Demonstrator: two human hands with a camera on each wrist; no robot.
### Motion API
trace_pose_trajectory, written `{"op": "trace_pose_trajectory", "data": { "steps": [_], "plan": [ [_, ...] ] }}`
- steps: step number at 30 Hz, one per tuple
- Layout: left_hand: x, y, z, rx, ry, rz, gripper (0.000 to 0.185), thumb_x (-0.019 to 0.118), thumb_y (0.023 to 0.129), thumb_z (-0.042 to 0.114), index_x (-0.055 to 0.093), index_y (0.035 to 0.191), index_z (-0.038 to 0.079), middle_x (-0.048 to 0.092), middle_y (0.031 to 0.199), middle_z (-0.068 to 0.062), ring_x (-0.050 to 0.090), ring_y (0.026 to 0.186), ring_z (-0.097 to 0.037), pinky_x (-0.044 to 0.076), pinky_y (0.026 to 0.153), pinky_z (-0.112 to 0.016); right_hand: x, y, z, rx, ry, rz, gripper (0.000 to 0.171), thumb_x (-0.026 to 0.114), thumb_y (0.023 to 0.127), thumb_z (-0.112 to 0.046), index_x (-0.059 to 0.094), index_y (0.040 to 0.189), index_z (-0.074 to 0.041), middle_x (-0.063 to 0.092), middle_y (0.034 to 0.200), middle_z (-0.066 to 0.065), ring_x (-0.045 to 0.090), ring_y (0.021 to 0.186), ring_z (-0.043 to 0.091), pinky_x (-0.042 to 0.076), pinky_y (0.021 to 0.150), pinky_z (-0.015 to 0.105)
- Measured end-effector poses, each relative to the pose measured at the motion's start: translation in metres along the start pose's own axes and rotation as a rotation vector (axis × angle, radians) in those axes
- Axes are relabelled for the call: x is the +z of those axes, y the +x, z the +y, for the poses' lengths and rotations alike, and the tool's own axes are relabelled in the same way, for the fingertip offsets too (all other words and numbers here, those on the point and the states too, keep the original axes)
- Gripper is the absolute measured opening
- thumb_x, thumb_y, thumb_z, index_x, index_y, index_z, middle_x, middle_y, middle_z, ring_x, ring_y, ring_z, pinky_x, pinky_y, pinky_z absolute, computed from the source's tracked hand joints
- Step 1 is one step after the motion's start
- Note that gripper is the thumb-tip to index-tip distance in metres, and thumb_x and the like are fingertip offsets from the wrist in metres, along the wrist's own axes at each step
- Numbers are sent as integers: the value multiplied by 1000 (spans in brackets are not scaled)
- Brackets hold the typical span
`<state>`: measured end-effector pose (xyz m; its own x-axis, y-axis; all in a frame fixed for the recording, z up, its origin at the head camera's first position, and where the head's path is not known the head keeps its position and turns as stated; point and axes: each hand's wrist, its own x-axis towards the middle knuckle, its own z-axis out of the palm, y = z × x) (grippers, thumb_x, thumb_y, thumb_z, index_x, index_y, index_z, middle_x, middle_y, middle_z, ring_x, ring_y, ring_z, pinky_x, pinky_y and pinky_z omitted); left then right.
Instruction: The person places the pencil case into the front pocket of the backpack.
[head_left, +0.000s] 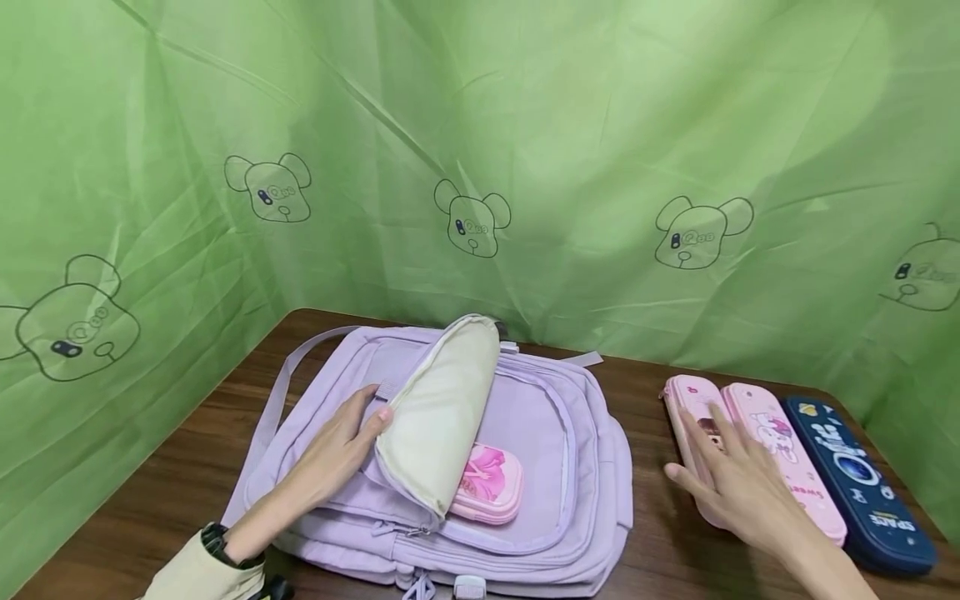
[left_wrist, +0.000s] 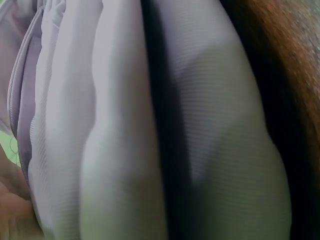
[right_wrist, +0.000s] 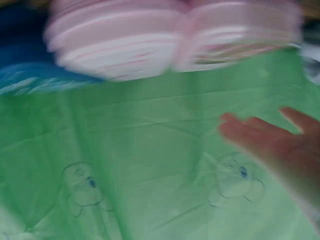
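A lavender backpack point(head_left: 540, 500) lies flat on the wooden table point(head_left: 187, 475). My left hand point(head_left: 372, 404) grips the edge of its front flap point(head_left: 442, 408) and holds it folded back, cream lining showing. A pink case point(head_left: 489, 483) lies in the opened pocket. The left wrist view is filled with lavender backpack fabric point(left_wrist: 115, 125). My right hand point(head_left: 708, 442) hovers open, fingers spread, over the nearer of two pink pencil cases point(head_left: 693, 400) at the right. The right wrist view is blurred, showing those pink cases point(right_wrist: 165, 40) and my fingers point(right_wrist: 270, 140).
A second pink pencil case point(head_left: 787, 454) and a navy pencil case point(head_left: 862, 483) lie side by side at the table's right edge. A green curtain point(head_left: 570, 150) printed with bear outlines closes in the back and both sides.
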<state>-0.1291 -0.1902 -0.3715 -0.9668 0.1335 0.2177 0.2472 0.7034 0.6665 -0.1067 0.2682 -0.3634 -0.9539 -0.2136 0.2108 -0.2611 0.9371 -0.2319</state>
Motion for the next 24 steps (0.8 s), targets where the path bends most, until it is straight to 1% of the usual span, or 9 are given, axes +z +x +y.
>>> {"op": "trace_pose_trajectory", "data": {
  "steps": [2, 4, 6, 8, 12, 16, 19, 21, 24],
  "plan": [
    [0, -1, -1, -3, 3, 5, 61, 37, 100, 41, 30, 141, -2, 35, 140, -27, 33, 128, -42, 26, 103, -55, 6, -3, 18, 95, -94, -55, 79, 52, 89, -54, 32, 142, 1, 15, 144, 35, 10, 126, 60, 11, 91, 75],
    [1, -1, -2, -3, 5, 11, 61, 37, 99, 42, 31, 141, -2, 36, 140, -26, 33, 128, -41, 27, 103, -54, 14, -6, 28, 151, -155, -111, 86, 50, 87, -60, 34, 137, 8, 19, 139, 38, 7, 124, 61, 9, 90, 76],
    [1, -1, -3, -3, 6, 12, 62, 37, 99, 43, 31, 141, -2, 37, 140, -26, 33, 128, -40, 27, 103, -53, 21, -8, 32, 163, -183, -140, 90, 51, 85, -62, 34, 135, 12, 25, 134, 41, 8, 125, 60, 9, 90, 76],
    [0, -2, -2, -5, 17, 10, 63, 37, 99, 43, 31, 141, -2, 36, 140, -26, 33, 128, -41, 27, 103, -54, 27, -11, 33, 129, -206, -131, 90, 56, 84, -59, 37, 132, 14, 30, 131, 41, 13, 123, 60, 13, 90, 75],
    [-4, -6, -2, -23, 43, 4, 63, 36, 99, 44, 29, 142, -2, 35, 141, -26, 32, 129, -42, 25, 103, -55, 36, -13, 26, 43, -154, -70, 85, 68, 80, -48, 39, 132, 13, 31, 131, 41, 27, 118, 59, 24, 91, 71],
    [-5, -8, -1, -14, 42, 9, 62, 37, 99, 43, 30, 142, -2, 35, 141, -26, 32, 129, -42, 25, 104, -55, 38, -15, 21, 41, -45, -65, 86, 71, 77, -46, 37, 137, 6, 25, 131, 44, 36, 110, 62, 34, 84, 68],
    [-3, -6, -1, -3, 33, 7, 63, 38, 99, 43, 30, 142, -2, 35, 141, -26, 32, 129, -41, 26, 104, -54, 35, -17, 20, 70, -32, -63, 87, 72, 76, -47, 36, 140, -1, 34, 119, 45, 48, 95, 60, 41, 74, 65],
    [-1, -5, -1, -4, 34, 4, 63, 37, 99, 43, 30, 142, -2, 35, 141, -25, 32, 129, -41, 26, 104, -54, 31, -17, 21, 61, -35, -33, 85, 75, 74, -42, 38, 139, -2, 40, 108, 43, 54, 83, 52, 44, 68, 62],
    [-1, -2, 0, -9, 44, 2, 63, 36, 99, 45, 29, 143, -1, 34, 142, -25, 32, 129, -41, 26, 104, -54, 21, -13, 22, 26, -37, 27, 79, 78, 71, -33, 45, 135, -2, 44, 98, 39, 55, 75, 43, 44, 63, 60]
  ]
}}
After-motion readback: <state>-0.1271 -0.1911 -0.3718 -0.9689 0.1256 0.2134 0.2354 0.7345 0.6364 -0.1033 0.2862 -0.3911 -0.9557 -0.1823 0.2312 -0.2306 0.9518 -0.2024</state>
